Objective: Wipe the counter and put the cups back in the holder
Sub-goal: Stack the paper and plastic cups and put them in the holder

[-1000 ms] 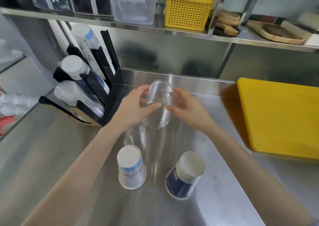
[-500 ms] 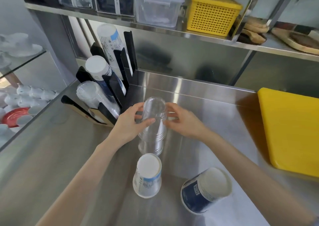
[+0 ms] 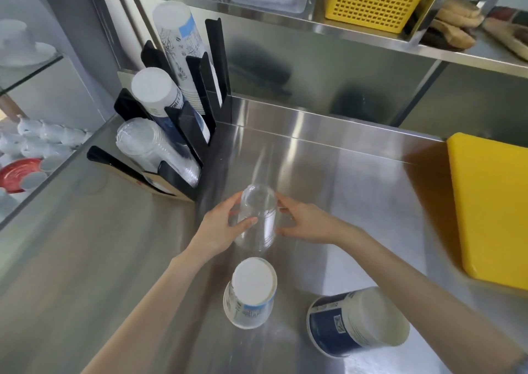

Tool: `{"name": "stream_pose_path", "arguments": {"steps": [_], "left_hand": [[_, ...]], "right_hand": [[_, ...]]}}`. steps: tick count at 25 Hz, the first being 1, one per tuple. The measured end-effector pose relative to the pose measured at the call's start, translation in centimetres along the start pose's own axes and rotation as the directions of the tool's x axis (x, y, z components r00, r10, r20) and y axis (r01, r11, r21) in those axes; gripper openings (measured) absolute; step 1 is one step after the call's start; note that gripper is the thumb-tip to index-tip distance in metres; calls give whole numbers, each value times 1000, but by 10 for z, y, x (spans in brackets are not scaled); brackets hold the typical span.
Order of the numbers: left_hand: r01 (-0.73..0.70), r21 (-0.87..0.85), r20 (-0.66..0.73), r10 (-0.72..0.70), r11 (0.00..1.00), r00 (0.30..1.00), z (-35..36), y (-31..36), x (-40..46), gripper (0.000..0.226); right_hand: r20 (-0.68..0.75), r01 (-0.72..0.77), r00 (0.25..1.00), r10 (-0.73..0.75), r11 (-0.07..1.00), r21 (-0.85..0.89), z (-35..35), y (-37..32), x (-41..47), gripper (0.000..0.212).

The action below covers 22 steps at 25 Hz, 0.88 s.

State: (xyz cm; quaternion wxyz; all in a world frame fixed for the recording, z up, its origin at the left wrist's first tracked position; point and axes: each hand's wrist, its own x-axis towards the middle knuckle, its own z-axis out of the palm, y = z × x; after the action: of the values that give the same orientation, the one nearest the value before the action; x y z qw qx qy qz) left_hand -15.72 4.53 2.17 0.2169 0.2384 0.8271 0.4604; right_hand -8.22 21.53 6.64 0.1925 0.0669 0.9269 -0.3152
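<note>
Both hands on the clear plastic cup (image 3: 258,216), upside down at frame centre on the steel tabletop (image 3: 328,179): left hand (image 3: 220,226) wraps its 9 o'clock side, thumb across the front; right hand (image 3: 307,220) has fingertips on the 3 o'clock side, looser. Can't tell if it's one cup or a nested stack, the walls are see-through. Cup holder (image 3: 183,122) sits at 10 o'clock, well apart, slots holding clear and paper stacks. Risks: thin wall buckles or slips if squeezed hard; if nested, the inner cup could drop out on lift. White paper cup (image 3: 251,290) at 6 o'clock sits just beside the left wrist, so a pull-back could knock it. Dark blue cup (image 3: 357,320) at 5 o'clock looks tilted under the right forearm, likely to roll. Yellow board (image 3: 491,202) at 3 o'clock is clear of this.
</note>
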Motion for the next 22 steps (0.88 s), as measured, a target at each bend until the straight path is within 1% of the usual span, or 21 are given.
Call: {"name": "stream_pose_path", "arguments": {"steps": [2, 4, 7, 8, 10, 13, 14, 15, 17, 20, 22], "left_hand": [[3, 11, 17, -3, 1000, 1000, 0, -3, 2, 60], [31, 26, 70, -33, 999, 997, -3, -7, 6, 73], [95, 87, 148, -108, 992, 983, -3, -18, 8, 92], [115, 119, 160, -133, 986, 978, -2, -23, 7, 96], [152, 140, 182, -176, 978, 967, 2, -31, 6, 101], [202, 127, 194, -224, 971, 955, 10, -40, 9, 115], [214, 121, 189, -234, 969, 954, 14, -43, 11, 116], [225, 125, 172, -245, 966, 954, 17, -45, 13, 112], [218, 148, 131, -237, 965, 963, 21, -45, 16, 97], [190, 119, 108, -203, 975, 973, 25, -41, 19, 73], [160, 81, 96, -168, 984, 981, 26, -37, 18, 69]], "right_hand": [[20, -6, 1000, 7, 1000, -19, -2, 4, 1, 75], [27, -23, 999, 24, 1000, -17, -5, 8, 2, 79], [6, -72, 997, 72, 996, 48, -6, 12, 6, 94], [-10, -66, 998, 67, 996, 55, -4, 12, 8, 99], [-39, -28, 999, 29, 999, 17, -1, 7, 12, 104], [-58, 38, 997, -41, 998, -54, 2, -5, 23, 105], [-62, 50, 996, -56, 994, -97, 3, -8, 27, 102], [-70, 61, 995, -71, 988, -140, 4, -11, 32, 98], [-99, 75, 991, -94, 981, -178, 6, -14, 37, 88], [-156, 81, 983, -100, 989, -122, 5, -13, 35, 79], [-196, 82, 976, -97, 993, -83, 0, -13, 28, 76]]}}
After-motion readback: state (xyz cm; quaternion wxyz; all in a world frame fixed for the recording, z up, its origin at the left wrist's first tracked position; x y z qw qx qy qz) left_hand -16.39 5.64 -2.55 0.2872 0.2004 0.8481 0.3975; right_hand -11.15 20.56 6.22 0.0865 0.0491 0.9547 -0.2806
